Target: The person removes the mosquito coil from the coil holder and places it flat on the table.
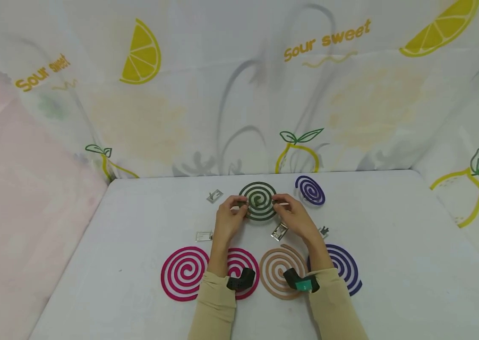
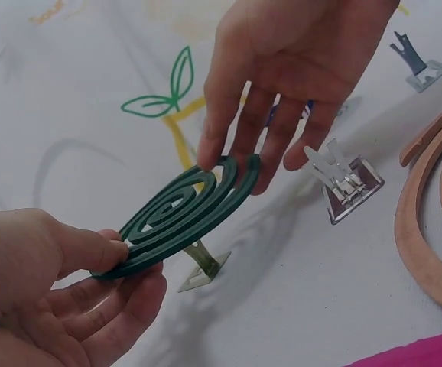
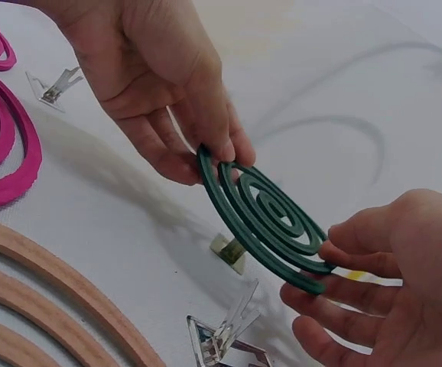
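Observation:
Both hands hold a green mosquito coil level above the table by opposite edges. My left hand pinches the left rim between thumb and fingers. The right rim is gripped by my right hand, its thumb on top and fingers below. Under the coil stands a small metal coil stand, its upright reaching up toward the underside; whether they touch I cannot tell. Another metal stand with raised prongs sits just in front of the right hand.
A purple coil rests tilted at the back right. Further stands lie at the back left, left and right. Along the front lie two pink coils, a tan coil and a purple one, partly behind the forearms.

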### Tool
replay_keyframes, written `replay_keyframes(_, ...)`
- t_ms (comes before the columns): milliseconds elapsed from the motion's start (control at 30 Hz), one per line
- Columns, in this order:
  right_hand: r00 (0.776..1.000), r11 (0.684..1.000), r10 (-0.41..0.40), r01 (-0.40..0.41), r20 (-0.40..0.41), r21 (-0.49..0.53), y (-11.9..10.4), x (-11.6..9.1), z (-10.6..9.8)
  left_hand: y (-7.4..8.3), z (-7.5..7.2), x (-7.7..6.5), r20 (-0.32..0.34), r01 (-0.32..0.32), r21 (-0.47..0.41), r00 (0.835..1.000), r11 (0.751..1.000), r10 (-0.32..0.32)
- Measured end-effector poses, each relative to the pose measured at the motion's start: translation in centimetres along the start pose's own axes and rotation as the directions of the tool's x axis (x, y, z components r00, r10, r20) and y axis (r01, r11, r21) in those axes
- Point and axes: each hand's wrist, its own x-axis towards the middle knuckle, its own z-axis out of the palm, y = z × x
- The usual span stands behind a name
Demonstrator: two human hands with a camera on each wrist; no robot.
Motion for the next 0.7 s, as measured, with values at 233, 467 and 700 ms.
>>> replay_keyframes(233, 1.000, 1.000, -0.013, 0.013, -0.011, 0.001, -0.4, -0.2, -0.2, 0.1, -0.3, 0.0, 0.025, -0.070, 0.018, 0.997, 0.997, 0.069)
replay_keyframes(467, 0.999, 0.997, -0.052, 0.053, -0.012, 0.049, -0.5, -0.2, -0.7, 0.4, -0.5, 0.0, 0.045, -0.100, 0.006, 0.994, 0.995, 0.100)
replay_keyframes(700, 0.998, 0.995, -0.066, 0.067, -0.015, 0.081, -0.9, -0.3, -1.0, 0.9, -0.6, -0.1, 0.078, -0.114, -0.018, 0.990, 0.993, 0.115)
